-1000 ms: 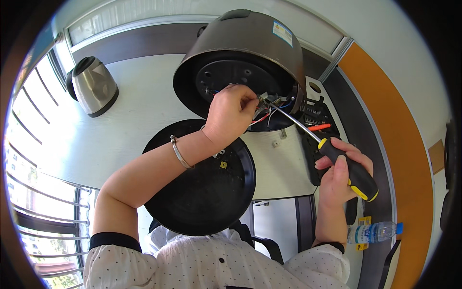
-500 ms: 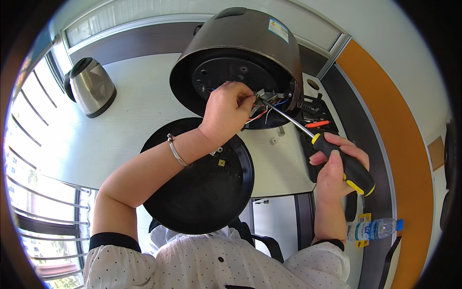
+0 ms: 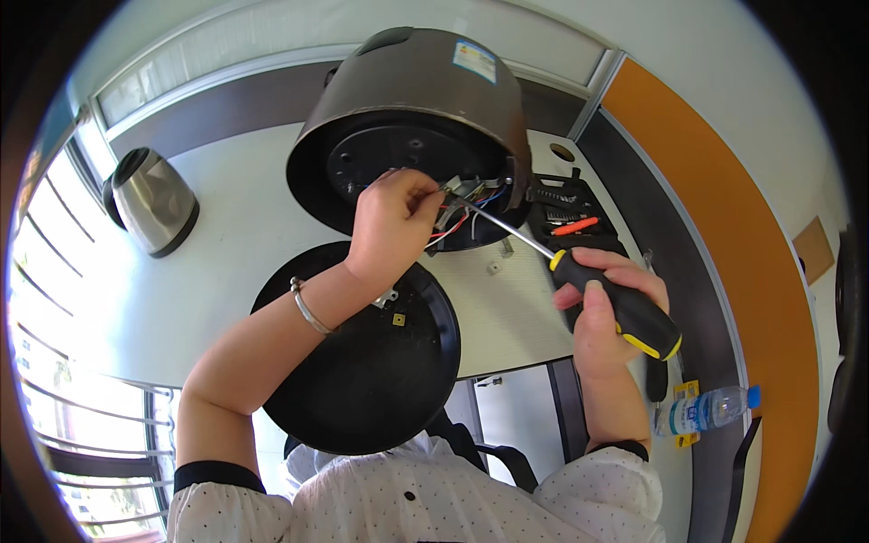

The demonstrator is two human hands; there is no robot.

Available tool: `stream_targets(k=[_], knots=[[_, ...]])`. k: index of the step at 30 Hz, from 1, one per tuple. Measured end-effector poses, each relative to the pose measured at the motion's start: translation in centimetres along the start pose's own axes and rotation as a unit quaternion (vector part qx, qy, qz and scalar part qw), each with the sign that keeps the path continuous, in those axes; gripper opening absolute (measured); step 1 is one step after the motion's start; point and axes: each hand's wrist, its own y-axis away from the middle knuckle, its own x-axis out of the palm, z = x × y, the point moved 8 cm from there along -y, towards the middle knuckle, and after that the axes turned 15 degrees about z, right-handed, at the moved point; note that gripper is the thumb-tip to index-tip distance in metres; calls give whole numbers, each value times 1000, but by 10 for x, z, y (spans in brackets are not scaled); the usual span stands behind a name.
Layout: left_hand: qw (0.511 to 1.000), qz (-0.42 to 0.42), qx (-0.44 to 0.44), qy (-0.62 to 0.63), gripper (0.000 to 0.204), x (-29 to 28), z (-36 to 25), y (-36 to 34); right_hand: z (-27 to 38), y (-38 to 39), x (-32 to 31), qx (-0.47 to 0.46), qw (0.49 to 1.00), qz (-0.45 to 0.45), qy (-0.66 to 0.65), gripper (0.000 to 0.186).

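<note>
Clutching the screwdriver firmly in the right grip, aimed into the open end of the pot, laid on its side on the counter! Pinching narrowly with the left grip beside the wires; impossible to tell on what. Best to push in line, twist gently, and spare the wires.

Looks like an office cubicle: grey partition behind the pale desk, orange panel right of it, barred window left.
</note>
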Motion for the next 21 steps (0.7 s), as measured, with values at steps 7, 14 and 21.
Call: stream_targets(k=[7, 14, 21], knots=[[1000, -5, 8, 9, 6, -2, 10, 0, 5, -1, 2, -32, 998, -7, 53, 25], [1000, -1, 3, 17, 6, 1, 5, -1, 3, 3, -2, -28, 1000, 1, -5, 33], [1000, 0, 1, 12, 6, 0, 5, -1, 1, 2, 0, -26, 1000, 0, 0, 33]])
